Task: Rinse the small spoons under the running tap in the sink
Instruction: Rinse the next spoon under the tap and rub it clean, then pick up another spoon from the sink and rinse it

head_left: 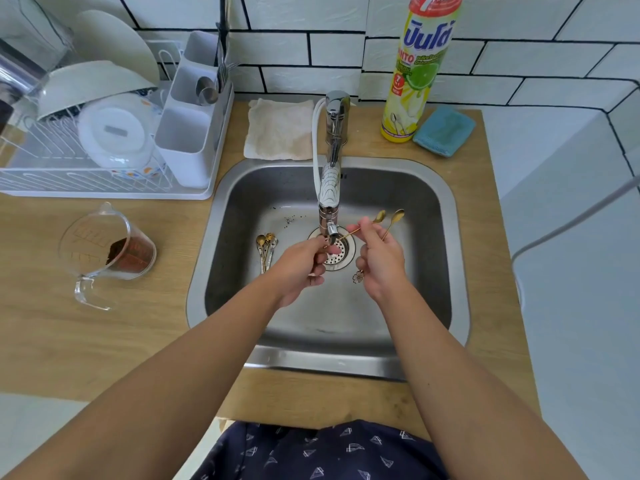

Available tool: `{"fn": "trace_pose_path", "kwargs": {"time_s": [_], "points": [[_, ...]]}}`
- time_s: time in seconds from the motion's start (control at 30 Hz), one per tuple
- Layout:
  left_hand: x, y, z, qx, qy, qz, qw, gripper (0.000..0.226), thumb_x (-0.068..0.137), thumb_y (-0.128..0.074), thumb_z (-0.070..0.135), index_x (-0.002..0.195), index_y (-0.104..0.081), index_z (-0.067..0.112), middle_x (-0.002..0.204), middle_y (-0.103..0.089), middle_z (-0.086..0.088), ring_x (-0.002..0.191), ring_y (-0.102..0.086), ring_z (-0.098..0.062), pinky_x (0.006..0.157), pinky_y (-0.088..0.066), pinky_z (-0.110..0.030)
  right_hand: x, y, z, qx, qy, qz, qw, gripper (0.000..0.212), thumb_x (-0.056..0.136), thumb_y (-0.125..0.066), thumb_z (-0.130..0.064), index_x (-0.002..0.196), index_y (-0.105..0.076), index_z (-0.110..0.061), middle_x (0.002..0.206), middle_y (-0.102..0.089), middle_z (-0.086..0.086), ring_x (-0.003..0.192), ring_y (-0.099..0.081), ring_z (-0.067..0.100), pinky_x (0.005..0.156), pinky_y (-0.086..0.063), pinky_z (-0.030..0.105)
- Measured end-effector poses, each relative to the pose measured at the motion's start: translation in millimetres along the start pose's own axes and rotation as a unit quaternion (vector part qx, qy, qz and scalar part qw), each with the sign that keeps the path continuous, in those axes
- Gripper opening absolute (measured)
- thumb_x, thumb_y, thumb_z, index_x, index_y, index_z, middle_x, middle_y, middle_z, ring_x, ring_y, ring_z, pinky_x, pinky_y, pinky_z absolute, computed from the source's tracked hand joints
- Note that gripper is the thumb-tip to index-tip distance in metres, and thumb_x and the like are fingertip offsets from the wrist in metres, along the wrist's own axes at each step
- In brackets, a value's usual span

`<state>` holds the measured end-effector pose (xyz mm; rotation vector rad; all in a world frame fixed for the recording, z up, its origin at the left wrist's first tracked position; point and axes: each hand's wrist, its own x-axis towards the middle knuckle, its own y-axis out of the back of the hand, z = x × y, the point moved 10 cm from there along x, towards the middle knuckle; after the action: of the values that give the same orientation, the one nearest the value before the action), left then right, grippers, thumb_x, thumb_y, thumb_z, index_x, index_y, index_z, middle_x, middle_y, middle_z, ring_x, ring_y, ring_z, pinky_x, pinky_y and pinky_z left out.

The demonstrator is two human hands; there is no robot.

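Note:
Over the drain of the steel sink [446, 237], my right hand [381, 261] holds a small gold spoon [394, 221] by its stem, bowl up and away, its flower-shaped end [357, 277] hanging below the palm. A second gold spoon [367, 225] runs from my right fingers to my left hand [301, 265], which pinches its handle end just under the tap spout [331, 230]. Several more gold spoons [266, 249] lie bunched on the sink floor at the left. I cannot make out a water stream.
A dish rack [86, 181] with plates, a bowl and a cutlery holder stands at the left. A glass measuring jug [104, 251] with brown powder lies tipped on the wooden counter. Behind the sink are a folded cloth [280, 129], a detergent bottle [419, 71] and a blue sponge [445, 131].

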<state>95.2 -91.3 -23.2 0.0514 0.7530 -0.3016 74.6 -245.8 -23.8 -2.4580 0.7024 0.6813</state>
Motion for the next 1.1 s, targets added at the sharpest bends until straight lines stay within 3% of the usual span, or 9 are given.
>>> {"fn": "trace_pose_path", "kwargs": {"time_s": [0.17,0.23,0.3,0.4,0.53,0.6,0.73,0.87,1.1], "points": [[-5.8,-11.3,-6.9,-0.029,-0.016,-0.034,0.999,0.02,0.099,-0.058,0.006,0.119,-0.063,0.007,0.069,-0.059,0.004,0.052,-0.051,-0.003,0.056,-0.051,-0.02,-5.9,-27.9,13.9,-0.004,-0.023,-0.072,0.997,0.024,0.105,-0.059,-0.028,0.087,-0.069,-0.018,0.084,-0.075,-0.001,0.047,-0.051,0.004,0.045,-0.042,0.019],[-8.0,-14.6,-7.4,-0.062,-0.027,-0.01,0.998,0.023,0.094,-0.068,0.004,0.112,-0.056,0.007,0.071,-0.062,-0.003,0.05,-0.056,-0.006,0.055,-0.054,-0.021,-6.1,-31.9,21.4,-0.022,-0.034,-0.076,0.996,0.034,0.107,-0.055,-0.034,0.082,-0.072,-0.018,0.095,-0.076,0.007,0.072,-0.066,0.017,0.066,-0.056,0.032],[-9.0,-12.5,-10.9,-0.065,-0.036,0.017,0.997,0.034,0.086,-0.078,0.007,0.104,-0.049,0.008,0.074,-0.063,-0.008,0.051,-0.06,-0.009,0.056,-0.056,-0.024,-1.3,-24.6,21.7,-0.062,-0.03,-0.057,0.996,0.039,0.108,-0.05,-0.038,0.084,-0.071,-0.016,0.101,-0.075,0.014,0.086,-0.064,0.025,0.082,-0.053,0.043],[-8.4,-6.1,-21.7,0.05,-0.041,0.016,0.998,0.048,0.076,-0.089,0.024,0.099,-0.05,0.011,0.08,-0.063,-0.009,0.059,-0.061,-0.012,0.061,-0.055,-0.026,4.7,-5.3,16.8,-0.094,-0.012,-0.006,0.995,0.041,0.11,-0.046,-0.036,0.086,-0.07,-0.013,0.086,-0.064,0.005,0.075,-0.055,0.017,0.069,-0.049,0.033],[2.3,38.5,-36.1,0.26,-0.03,0.091,0.961,0.041,0.084,-0.076,0.049,0.096,-0.057,0.015,0.088,-0.065,-0.001,0.077,-0.062,-0.018,0.066,-0.047,-0.027,9.4,6.9,11.5,0.025,-0.003,0.006,1.0,0.041,0.112,-0.043,-0.026,0.083,-0.062,-0.004,0.104,-0.069,0.008,0.087,-0.07,0.014,0.072,-0.063,0.028],[8.6,72.9,-31.8,0.392,-0.043,0.169,0.903,0.027,0.095,-0.065,0.039,0.099,-0.058,0.013,0.097,-0.066,-0.004,0.088,-0.061,-0.022,0.07,-0.044,-0.029,9.1,12.1,12.7,0.048,-0.011,0.01,0.999,0.035,0.112,-0.043,-0.026,0.09,-0.061,-0.005,0.112,-0.07,0.01,0.068,-0.069,0.01,0.059,-0.059,0.023],[23.4,111.0,-43.6,0.501,0.004,0.206,0.84,0.026,0.1,-0.054,0.02,0.12,-0.055,0.004,0.124,-0.055,-0.02,0.108,-0.057,-0.034,0.091,-0.049,-0.042,9.2,22.7,19.8,0.01,-0.02,0.025,0.999,0.032,0.112,-0.044,-0.027,0.098,-0.067,-0.009,0.116,-0.074,0.005,0.046,-0.035,0.005,0.043,-0.032,0.017],[29.1,116.8,-50.0,0.545,0.01,0.217,0.81,0.03,0.1,-0.055,0.014,0.126,-0.048,0.001,0.129,-0.051,-0.023,0.114,-0.056,-0.04,0.091,-0.048,-0.046,10.2,23.6,28.0,0.009,-0.053,0.016,0.998,0.027,0.111,-0.047,-0.024,0.101,-0.069,-0.011,0.101,-0.078,0.002,0.042,-0.029,0.004,0.04,-0.025,0.018],[32.5,133.0,-48.7,0.523,0.063,0.222,0.82,0.025,0.096,-0.065,0.014,0.117,-0.058,0.002,0.111,-0.066,-0.021,0.101,-0.065,-0.036,0.078,-0.055,-0.042,14.9,17.3,33.2,0.009,-0.08,-0.015,0.997,0.024,0.109,-0.051,-0.024,0.1,-0.069,-0.009,0.09,-0.079,0.001,0.041,-0.024,0.005,0.039,-0.024,0.018]]}}
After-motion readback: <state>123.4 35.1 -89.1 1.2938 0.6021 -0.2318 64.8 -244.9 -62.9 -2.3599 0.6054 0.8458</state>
